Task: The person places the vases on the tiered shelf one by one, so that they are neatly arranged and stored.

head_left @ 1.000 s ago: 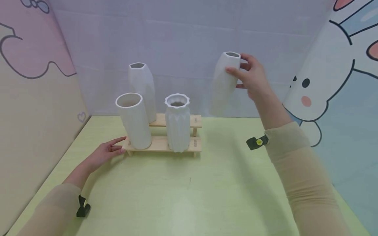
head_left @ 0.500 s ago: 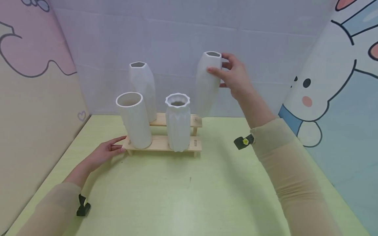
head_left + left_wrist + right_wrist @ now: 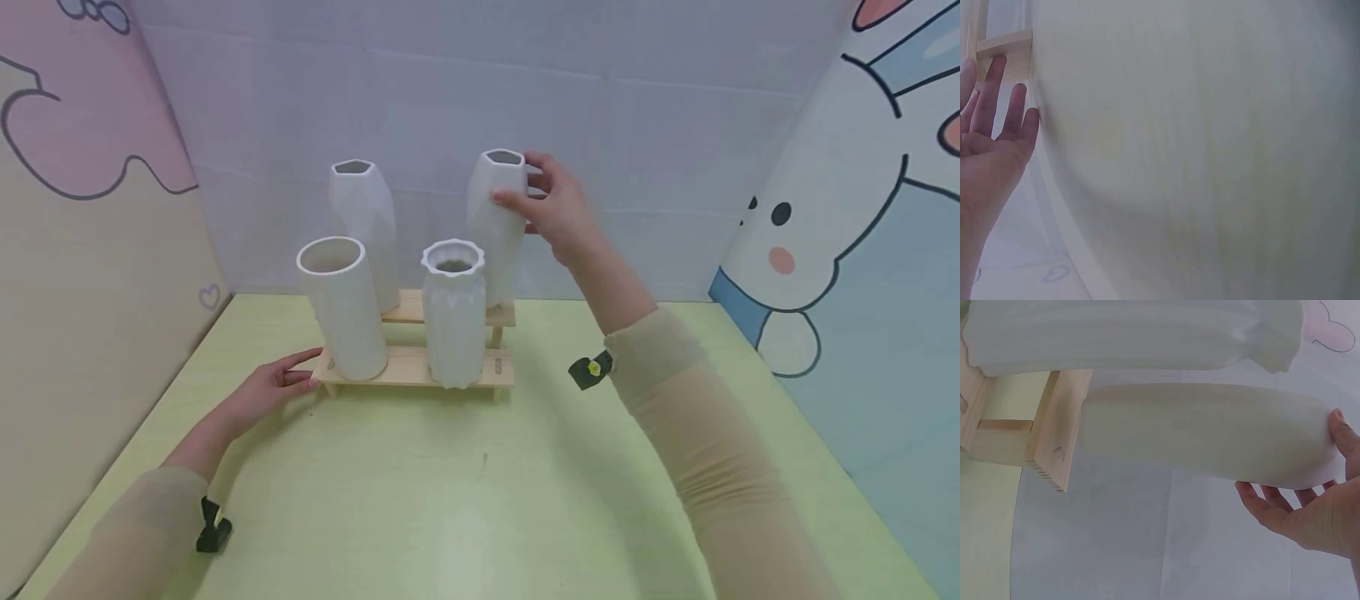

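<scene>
My right hand [image 3: 558,212] grips a white faceted vase [image 3: 497,225] near its top, thumb on the front and fingers round the far side. In the right wrist view the base of that faceted vase [image 3: 1210,434] is right at the upper board of a two-step wooden stand [image 3: 405,367]. Fingers of my left hand [image 3: 262,396] touch the stand's left end, extended rather than curled; the left wrist view shows a fingertip against the wood [image 3: 1007,47]. On the lower step stand a round ribbed vase [image 3: 345,312] and a scalloped-rim vase [image 3: 453,321]. Another faceted vase [image 3: 366,233] stands on the upper step, at left.
The stand sits on a pale green-yellow table [image 3: 420,500] close to a light cloth backdrop [image 3: 450,83]. Cartoon-printed panels flank it on both sides, with a rabbit [image 3: 795,217] at right. The scalloped vase stands close in front of the held one.
My right hand has carried the faceted vase leftward, from beside the stand to the right part of the upper step, then lowered it. My left hand has stayed at the stand's end.
</scene>
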`<state>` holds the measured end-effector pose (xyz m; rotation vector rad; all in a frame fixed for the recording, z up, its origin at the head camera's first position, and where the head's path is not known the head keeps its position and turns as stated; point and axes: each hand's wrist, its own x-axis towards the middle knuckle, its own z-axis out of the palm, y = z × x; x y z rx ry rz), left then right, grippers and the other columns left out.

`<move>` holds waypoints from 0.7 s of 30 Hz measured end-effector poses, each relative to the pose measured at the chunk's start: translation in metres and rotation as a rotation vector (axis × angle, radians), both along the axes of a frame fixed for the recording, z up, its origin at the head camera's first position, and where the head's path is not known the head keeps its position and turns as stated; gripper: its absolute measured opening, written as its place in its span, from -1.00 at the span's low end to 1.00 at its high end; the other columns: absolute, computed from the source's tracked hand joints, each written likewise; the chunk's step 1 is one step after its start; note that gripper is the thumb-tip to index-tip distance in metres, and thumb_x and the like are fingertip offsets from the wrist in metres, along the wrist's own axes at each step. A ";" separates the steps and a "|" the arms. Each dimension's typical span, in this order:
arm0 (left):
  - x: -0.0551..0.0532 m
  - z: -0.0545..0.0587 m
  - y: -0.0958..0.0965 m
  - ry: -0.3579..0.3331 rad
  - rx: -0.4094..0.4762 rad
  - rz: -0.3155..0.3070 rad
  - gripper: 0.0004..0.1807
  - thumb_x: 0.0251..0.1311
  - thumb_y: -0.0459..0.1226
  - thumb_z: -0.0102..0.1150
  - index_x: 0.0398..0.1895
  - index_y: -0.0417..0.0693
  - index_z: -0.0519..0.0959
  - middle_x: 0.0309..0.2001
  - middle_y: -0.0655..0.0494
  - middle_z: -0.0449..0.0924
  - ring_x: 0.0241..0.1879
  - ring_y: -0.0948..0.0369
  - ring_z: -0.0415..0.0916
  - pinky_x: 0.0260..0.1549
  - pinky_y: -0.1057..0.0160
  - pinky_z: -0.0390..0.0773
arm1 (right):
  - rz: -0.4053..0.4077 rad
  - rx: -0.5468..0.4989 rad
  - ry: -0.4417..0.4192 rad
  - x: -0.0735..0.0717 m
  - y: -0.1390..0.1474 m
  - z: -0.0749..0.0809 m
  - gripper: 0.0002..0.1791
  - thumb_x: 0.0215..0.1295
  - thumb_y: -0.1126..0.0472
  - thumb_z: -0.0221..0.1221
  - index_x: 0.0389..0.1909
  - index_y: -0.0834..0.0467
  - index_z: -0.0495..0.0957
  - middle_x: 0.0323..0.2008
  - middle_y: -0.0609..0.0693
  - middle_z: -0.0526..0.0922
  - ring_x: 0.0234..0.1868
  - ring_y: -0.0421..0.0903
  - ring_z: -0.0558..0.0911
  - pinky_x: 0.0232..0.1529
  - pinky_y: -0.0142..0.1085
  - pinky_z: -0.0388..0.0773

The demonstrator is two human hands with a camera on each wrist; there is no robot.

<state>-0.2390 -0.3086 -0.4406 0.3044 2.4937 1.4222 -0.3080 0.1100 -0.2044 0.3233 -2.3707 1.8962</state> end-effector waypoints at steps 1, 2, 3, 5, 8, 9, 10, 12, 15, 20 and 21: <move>0.000 0.000 0.000 -0.003 0.001 0.000 -0.24 0.26 0.00 0.11 0.47 0.10 0.07 0.19 -0.26 0.43 0.21 -0.12 0.35 0.23 -0.24 0.12 | 0.009 0.004 0.000 0.000 -0.002 -0.001 -0.27 0.10 0.11 0.36 0.29 -0.04 0.27 0.20 0.05 0.43 0.14 0.00 0.50 0.00 -0.02 0.51; 0.000 0.000 0.000 -0.003 0.002 -0.002 -0.23 0.26 0.00 0.11 0.47 0.09 0.07 0.19 -0.26 0.43 0.21 -0.13 0.35 0.22 -0.25 0.12 | 0.016 0.007 0.002 -0.001 -0.003 -0.003 -0.27 0.10 0.11 0.36 0.29 -0.03 0.26 0.20 0.04 0.44 0.14 0.00 0.50 -0.01 -0.03 0.51; 0.000 0.000 0.000 -0.005 0.004 -0.003 -0.23 0.26 0.00 0.11 0.47 0.09 0.06 0.20 -0.26 0.43 0.21 -0.13 0.34 0.22 -0.26 0.11 | 0.022 0.010 0.000 -0.003 -0.005 -0.005 -0.27 0.10 0.11 0.36 0.30 -0.04 0.26 0.21 0.04 0.43 0.14 0.00 0.50 -0.01 -0.04 0.51; 0.001 0.000 0.000 -0.005 0.005 -0.003 -0.23 0.26 0.00 0.12 0.47 0.09 0.07 0.19 -0.26 0.43 0.21 -0.13 0.34 0.22 -0.27 0.10 | 0.026 0.021 0.001 -0.005 -0.008 -0.008 -0.26 0.10 0.09 0.36 0.29 -0.04 0.26 0.21 0.03 0.44 0.13 -0.02 0.50 -0.03 -0.07 0.52; 0.001 0.001 0.000 0.001 -0.002 -0.003 -0.24 0.26 0.00 0.11 0.47 0.08 0.07 0.19 -0.26 0.43 0.21 -0.12 0.35 0.22 -0.27 0.10 | 0.030 0.033 0.004 -0.009 -0.013 -0.013 -0.26 0.09 0.06 0.36 0.29 -0.05 0.26 0.20 0.01 0.44 0.11 -0.04 0.51 -0.07 -0.11 0.54; 0.001 0.001 0.001 0.004 -0.005 -0.005 -0.24 0.27 0.00 0.11 0.47 0.06 0.07 0.19 -0.27 0.43 0.21 -0.12 0.36 0.22 -0.27 0.11 | 0.033 0.034 0.003 -0.010 -0.015 -0.014 -0.26 0.08 0.06 0.37 0.29 -0.05 0.26 0.20 0.00 0.45 0.11 -0.04 0.51 -0.08 -0.12 0.54; 0.001 0.001 0.001 0.005 -0.008 -0.002 -0.24 0.27 0.00 0.11 0.47 0.07 0.07 0.19 -0.27 0.43 0.20 -0.11 0.36 0.22 -0.27 0.12 | 0.036 0.035 0.005 -0.011 -0.016 -0.016 -0.25 0.08 0.05 0.37 0.29 -0.05 0.26 0.20 0.00 0.45 0.10 -0.04 0.52 -0.09 -0.13 0.55; 0.002 0.001 0.002 0.001 -0.008 0.001 -0.23 0.26 0.00 0.11 0.47 0.07 0.07 0.20 -0.26 0.43 0.20 -0.11 0.36 0.22 -0.27 0.11 | 0.045 0.031 0.004 -0.013 -0.019 -0.018 -0.25 0.08 0.06 0.37 0.30 -0.05 0.26 0.20 0.01 0.45 0.10 -0.04 0.51 -0.10 -0.13 0.55; 0.002 0.001 0.001 -0.005 -0.005 0.000 -0.23 0.26 0.01 0.11 0.48 0.08 0.06 0.21 -0.27 0.41 0.21 -0.14 0.34 0.22 -0.29 0.09 | 0.054 0.036 0.005 -0.014 -0.022 -0.021 -0.24 0.08 0.06 0.37 0.31 -0.05 0.25 0.21 0.00 0.44 0.11 -0.04 0.51 -0.08 -0.13 0.55; 0.000 -0.002 -0.001 -0.013 0.009 -0.003 -0.23 0.26 0.01 0.11 0.48 0.12 0.05 0.21 -0.27 0.40 0.22 -0.14 0.33 0.22 -0.29 0.08 | 0.064 0.049 0.013 -0.016 -0.025 -0.021 -0.24 0.09 0.07 0.37 0.31 -0.05 0.25 0.22 0.00 0.43 0.12 -0.04 0.51 -0.06 -0.11 0.54; -0.001 -0.002 -0.001 -0.013 0.010 -0.003 -0.23 0.25 0.01 0.12 0.48 0.12 0.06 0.21 -0.27 0.41 0.22 -0.14 0.34 0.22 -0.28 0.08 | 0.067 0.051 0.012 -0.016 -0.026 -0.021 -0.24 0.08 0.06 0.37 0.31 -0.06 0.25 0.21 -0.01 0.43 0.11 -0.04 0.50 -0.05 -0.10 0.54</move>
